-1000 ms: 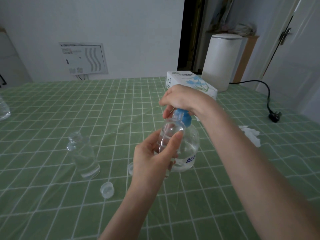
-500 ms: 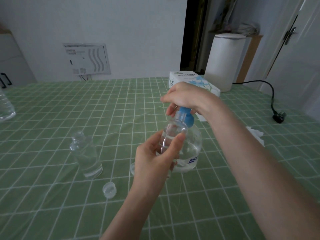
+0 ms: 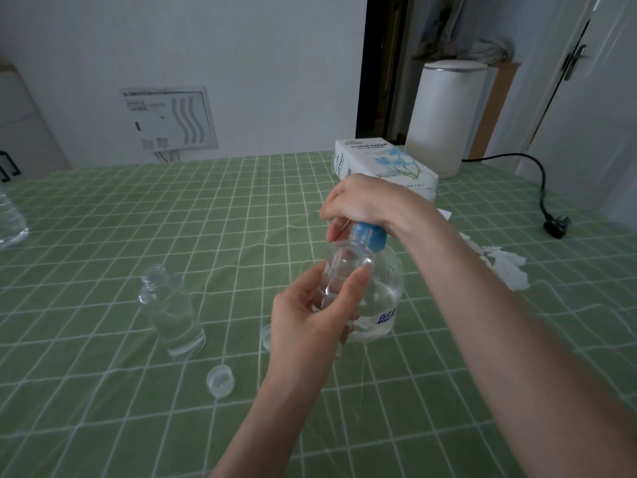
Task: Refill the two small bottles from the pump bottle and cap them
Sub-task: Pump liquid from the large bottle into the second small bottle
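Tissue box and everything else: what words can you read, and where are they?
"TISSUE PAPER": top of the tissue box, and again down its side.
Blue print on the pump bottle: too blurred to read.
Print on the wall panel: too blurred to read.

We're looking at a pretty dim, flat indoor shot with a cool grey-green cast. Nothing throws a hard shadow. We only get a soft, faint darkening on the surface (image 3: 103,219) under the left hand (image 3: 310,315) and right hand (image 3: 365,205). The doorway gap (image 3: 379,63) goes almost black, while the white door (image 3: 593,139) on the right is among the brighter patches. Small glints sit on the pump bottle (image 3: 386,288) and the small bottle (image 3: 344,267), and we struggle to tell their clear walls apart. Toward the edges the surface's grid lines bow and the white door leans, typical wide-angle stuff. Fine detail is soft all over, and the print on the wall panel (image 3: 169,119) is unreadable.
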